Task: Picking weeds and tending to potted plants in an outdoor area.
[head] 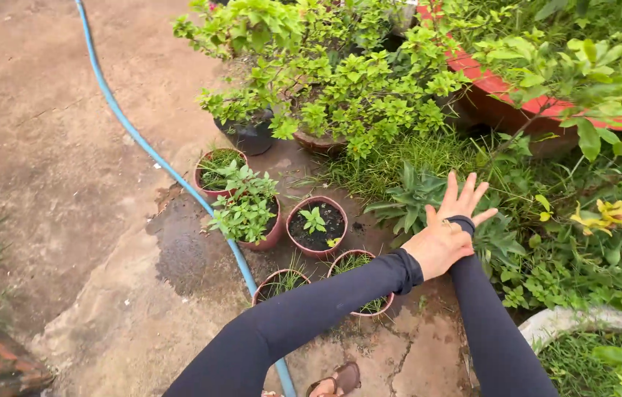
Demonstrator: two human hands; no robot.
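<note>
Both my arms are in long black sleeves and reach out over the plants. My right hand [465, 197] is raised with its fingers spread, holding nothing. My left hand [437, 248] crosses over and closes around my right wrist at the sleeve cuff [464, 223]; there is a ring on one finger. Below my left forearm stand small red-brown pots: one with a tiny seedling in dark soil [317, 226], one with grass-like shoots [361, 262] partly hidden by my arm, and another grassy one [280, 282].
A blue hose [164, 166] runs across the wet concrete past a leafy potted plant [250, 212] and another pot [217, 170]. Bushy shrubs in a dark pot [249, 137], a long red planter [503, 97] and a yellow-leaved plant [617, 215] fill the right. My sandalled foot [336, 379] is at the bottom.
</note>
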